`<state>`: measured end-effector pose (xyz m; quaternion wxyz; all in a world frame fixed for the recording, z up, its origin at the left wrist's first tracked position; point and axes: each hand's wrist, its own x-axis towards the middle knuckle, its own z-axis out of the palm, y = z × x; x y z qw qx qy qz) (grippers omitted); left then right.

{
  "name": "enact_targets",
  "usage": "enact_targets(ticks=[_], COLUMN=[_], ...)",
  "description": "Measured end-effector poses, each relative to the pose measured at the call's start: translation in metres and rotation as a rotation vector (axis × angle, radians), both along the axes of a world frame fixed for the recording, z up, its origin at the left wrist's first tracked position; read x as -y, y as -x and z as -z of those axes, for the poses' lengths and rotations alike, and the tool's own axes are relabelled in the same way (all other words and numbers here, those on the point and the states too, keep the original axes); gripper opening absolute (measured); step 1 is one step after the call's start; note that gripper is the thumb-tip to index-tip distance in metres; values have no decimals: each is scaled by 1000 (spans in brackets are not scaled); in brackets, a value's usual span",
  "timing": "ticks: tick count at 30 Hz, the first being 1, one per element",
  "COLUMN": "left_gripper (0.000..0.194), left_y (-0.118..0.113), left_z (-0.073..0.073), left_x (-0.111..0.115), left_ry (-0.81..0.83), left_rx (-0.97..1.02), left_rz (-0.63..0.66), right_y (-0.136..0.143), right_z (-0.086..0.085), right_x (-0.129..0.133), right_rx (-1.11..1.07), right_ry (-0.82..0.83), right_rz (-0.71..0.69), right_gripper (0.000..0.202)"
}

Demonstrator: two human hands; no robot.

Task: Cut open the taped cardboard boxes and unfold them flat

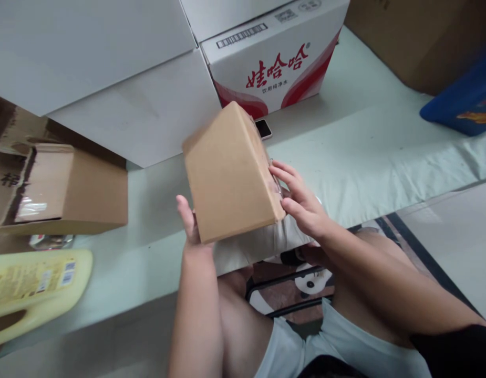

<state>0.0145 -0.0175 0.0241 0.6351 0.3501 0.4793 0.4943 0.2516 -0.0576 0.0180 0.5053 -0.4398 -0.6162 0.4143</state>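
A small brown cardboard box (pixel 230 178) is tilted in front of me above the cloth-covered surface. My left hand (pixel 191 223) grips its lower left side, with the thumb sticking up along the edge and the other fingers hidden behind or under it. On the right side, the fingers of my right hand (pixel 301 202) press against a face with what looks like clear tape. That face is turned mostly out of sight. Behind the box, a dark-screened phone (pixel 264 129) lies on the pale green cloth (pixel 369 173).
White cartons (pixel 140 105) and a red-and-white water carton (pixel 274 73) stand at the back. To the left are an open cardboard box (pixel 96 189) and a yellow jug (pixel 83 268). A blue container (pixel 459 105) and a larger brown carton (pixel 416 42) occupy the right.
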Motion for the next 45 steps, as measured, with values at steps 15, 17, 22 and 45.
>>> enact_targets(ticks=[15, 17, 22, 45], left_gripper=[52, 49, 38, 30], left_y=[-1, -1, 1, -28], left_z=[17, 12, 3, 6], left_x=[-17, -17, -15, -14], left_ry=[-505, -744, -908, -757], left_rx=[-699, -678, -808, -920], left_rz=[-322, -323, -201, -353], right_y=[-4, -2, -13, -49], right_z=[-1, -6, -5, -31], right_x=[-1, 1, -5, 20], right_rx=[-54, -40, 135, -60], right_ry=[48, 62, 157, -148], right_rz=[30, -166, -13, 358], right_gripper=[32, 35, 36, 30])
